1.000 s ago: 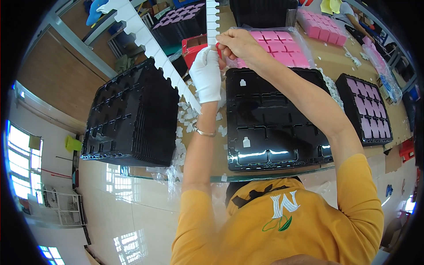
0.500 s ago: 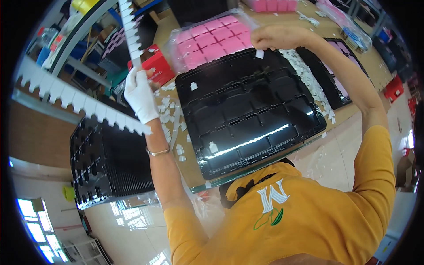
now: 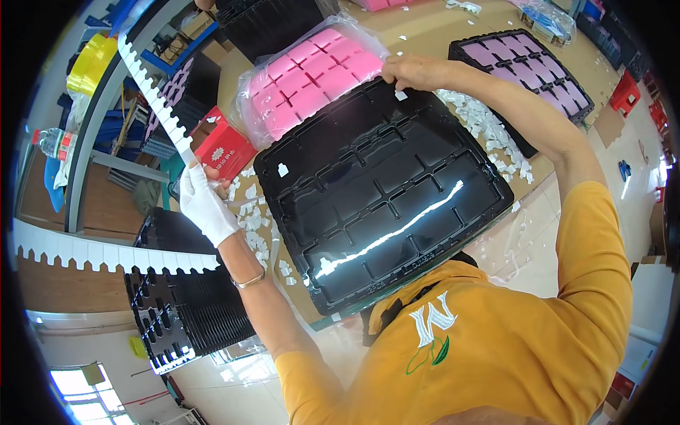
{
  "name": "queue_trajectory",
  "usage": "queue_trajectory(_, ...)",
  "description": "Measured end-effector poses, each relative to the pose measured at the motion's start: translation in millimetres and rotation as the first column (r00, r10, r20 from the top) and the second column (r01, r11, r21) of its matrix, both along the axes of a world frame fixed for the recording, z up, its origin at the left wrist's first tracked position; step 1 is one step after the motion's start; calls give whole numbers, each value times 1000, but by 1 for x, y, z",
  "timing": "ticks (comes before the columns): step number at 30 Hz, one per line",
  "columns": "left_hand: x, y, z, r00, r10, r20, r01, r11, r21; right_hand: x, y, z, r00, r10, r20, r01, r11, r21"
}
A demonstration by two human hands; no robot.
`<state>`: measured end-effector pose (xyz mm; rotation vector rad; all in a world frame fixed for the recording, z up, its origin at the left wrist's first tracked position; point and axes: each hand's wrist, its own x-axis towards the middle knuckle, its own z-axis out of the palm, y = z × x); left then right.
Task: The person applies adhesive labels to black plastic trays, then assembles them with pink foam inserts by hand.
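Note:
My left hand (image 3: 205, 207), in a white glove with bare fingertips, is closed on a long white strip of notched labels (image 3: 161, 112). The strip's upper length runs up past the shelf post; another length (image 3: 106, 253) hangs out to the left, behind my wrist. My right hand (image 3: 414, 72) is bare and pinches a small white label (image 3: 401, 95) at the far edge of a large black plastic tray (image 3: 386, 177). Whether that label touches the tray I cannot tell. Another white label (image 3: 283, 170) lies on the tray's far left compartment. Glare crosses the tray's near half.
Behind the tray sits a pink compartmented block (image 3: 319, 74) in clear plastic. A red box (image 3: 225, 145) and scattered white scraps (image 3: 253, 223) lie to the left, more scraps (image 3: 489, 131) to the right. Stacked black trays (image 3: 191, 312) stand at left; a pink-filled tray (image 3: 528, 64) is far right.
The view has shifted, so the tray appears lower and further left. The hanging strip has swung to lie more level. Both hands keep their hold, the right one still at the tray's far edge.

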<state>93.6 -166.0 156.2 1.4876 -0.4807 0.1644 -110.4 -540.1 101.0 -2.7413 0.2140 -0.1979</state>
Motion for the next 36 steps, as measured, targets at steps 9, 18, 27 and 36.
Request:
queue_trajectory(9,-5,2,-1,999,-24,-34,24,1000,-5,-2,20,2,998,-44,35,50,974,-220)
queue_trajectory(18,-25,-1,1,978,-178,-113,163,978,-132,135,176,80,896,-42,441,-240,791,563)
queue_trajectory(27,-9,-7,-9,978,95,186,-108,992,63,166,231,109,946,-61,318,-235,546,804)
queue_trajectory(36,13,-3,-17,746,251,617,-409,904,127,124,214,132,951,-98,293,-193,551,812)
